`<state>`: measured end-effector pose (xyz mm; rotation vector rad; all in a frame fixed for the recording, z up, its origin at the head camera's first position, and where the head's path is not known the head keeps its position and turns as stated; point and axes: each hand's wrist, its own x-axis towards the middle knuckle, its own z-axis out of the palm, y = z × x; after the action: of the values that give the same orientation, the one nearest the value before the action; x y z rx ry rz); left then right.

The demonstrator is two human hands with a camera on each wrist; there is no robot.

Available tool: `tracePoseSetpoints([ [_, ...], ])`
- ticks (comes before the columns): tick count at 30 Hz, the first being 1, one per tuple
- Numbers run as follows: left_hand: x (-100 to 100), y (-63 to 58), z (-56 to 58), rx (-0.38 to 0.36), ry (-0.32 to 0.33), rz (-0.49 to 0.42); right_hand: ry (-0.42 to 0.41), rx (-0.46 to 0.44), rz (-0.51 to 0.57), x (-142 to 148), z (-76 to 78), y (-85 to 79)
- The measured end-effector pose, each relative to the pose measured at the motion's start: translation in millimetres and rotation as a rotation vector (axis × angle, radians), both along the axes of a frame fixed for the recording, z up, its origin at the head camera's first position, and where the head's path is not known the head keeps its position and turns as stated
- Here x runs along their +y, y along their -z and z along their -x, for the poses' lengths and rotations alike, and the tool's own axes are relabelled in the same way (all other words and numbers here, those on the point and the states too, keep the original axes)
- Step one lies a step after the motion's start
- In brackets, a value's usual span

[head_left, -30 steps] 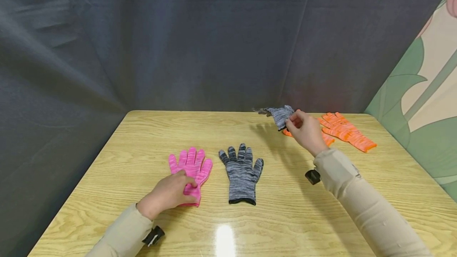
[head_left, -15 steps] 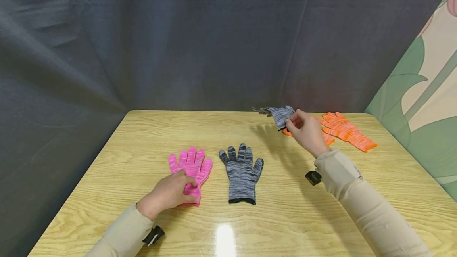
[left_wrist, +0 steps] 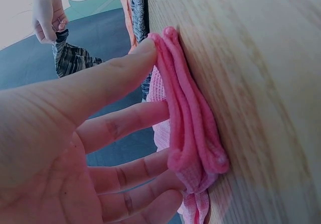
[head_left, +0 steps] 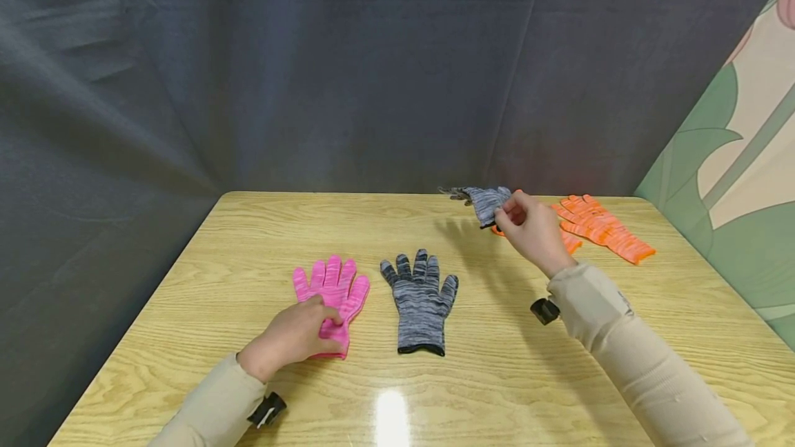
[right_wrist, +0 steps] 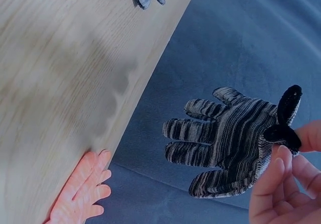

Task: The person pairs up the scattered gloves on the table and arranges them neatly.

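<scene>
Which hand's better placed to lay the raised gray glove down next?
Likely the right hand: it pinches the raised gray glove by its cuff. The left hand is away, touching a pink cuff.

Between the flat grey glove (head_left: 421, 316) and right sleeve (head_left: 642, 357) we have room; the held glove (head_left: 488, 203) blocks the far end.

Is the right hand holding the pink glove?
No, the right hand pinches a gray-and-black glove up in the air, while the pink glove lies on the table.
</scene>
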<state>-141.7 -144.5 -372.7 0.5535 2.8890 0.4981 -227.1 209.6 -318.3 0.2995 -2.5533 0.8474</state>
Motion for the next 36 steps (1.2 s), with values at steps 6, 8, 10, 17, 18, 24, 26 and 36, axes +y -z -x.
tracePoseSetpoints([
  [6, -0.3, 0.1, 0.2, -0.001, 0.002, 0.004, -0.008, 0.013, -0.012, -4.1, -1.6, -0.2],
  [8, -0.3, 0.1, 0.3, -0.002, 0.003, 0.005, -0.017, 0.009, -0.009, -5.7, -2.8, -0.9],
  [10, -0.3, 0.0, 0.4, -0.003, 0.004, 0.006, -0.023, 0.002, -0.009, -7.3, -4.2, -1.5],
  [17, -0.5, -0.1, 0.7, 0.004, 0.008, 0.01, -0.041, -0.017, -0.006, -12.3, -9.0, -4.1],
  [18, -0.5, -0.1, 0.7, 0.003, 0.008, 0.011, -0.045, -0.017, -0.005, -12.7, -9.5, -4.3],
  [24, -0.8, -0.2, 0.8, -0.001, 0.006, 0.011, -0.053, 0.003, -0.008, -15.5, -11.3, -3.5],
  [26, -0.9, -0.3, 0.8, -0.002, 0.005, 0.009, -0.058, 0.003, -0.011, -16.5, -12.3, -3.0],
  [36, -0.7, 0.1, 0.9, -0.009, 0.003, 0.003, -0.069, -0.021, -0.01, -20.6, -15.6, -1.5],
])
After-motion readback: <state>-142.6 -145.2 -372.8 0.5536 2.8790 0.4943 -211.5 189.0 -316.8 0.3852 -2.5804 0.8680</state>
